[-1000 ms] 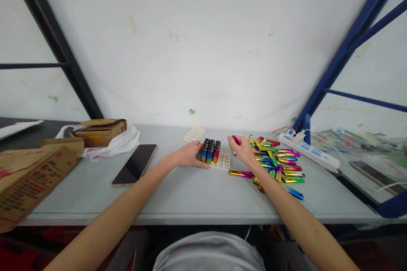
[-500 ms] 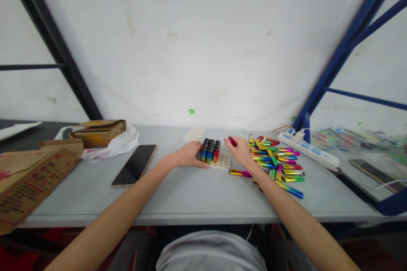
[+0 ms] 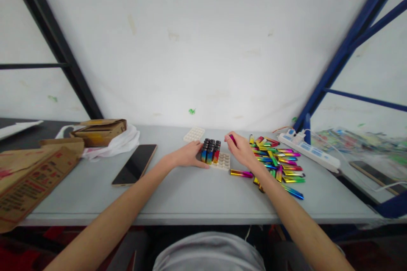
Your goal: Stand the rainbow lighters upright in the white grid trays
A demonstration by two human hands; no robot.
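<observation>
A white tray [image 3: 224, 161] with round holes lies mid-table, with several rainbow-coloured lighters [image 3: 210, 150] standing upright in its left part. My left hand [image 3: 188, 155] rests against the tray's left side, fingers curled on it. My right hand [image 3: 240, 150] hovers just right of the tray and pinches a magenta lighter [image 3: 232, 139] at its fingertips. To the right lies a loose pile of lighters [image 3: 279, 161] flat on the table. One lighter [image 3: 241, 173] lies alone in front of the tray.
A second empty tray [image 3: 194, 134] sits behind the first. A phone [image 3: 135, 164] lies left of my left hand, with cardboard boxes [image 3: 99, 132] and a white bag further left. A white power strip [image 3: 308, 150] runs along the right. The wall stands close behind.
My right hand has drifted left from the pile toward the tray, carrying the magenta lighter. My left hand has stayed on the tray.
</observation>
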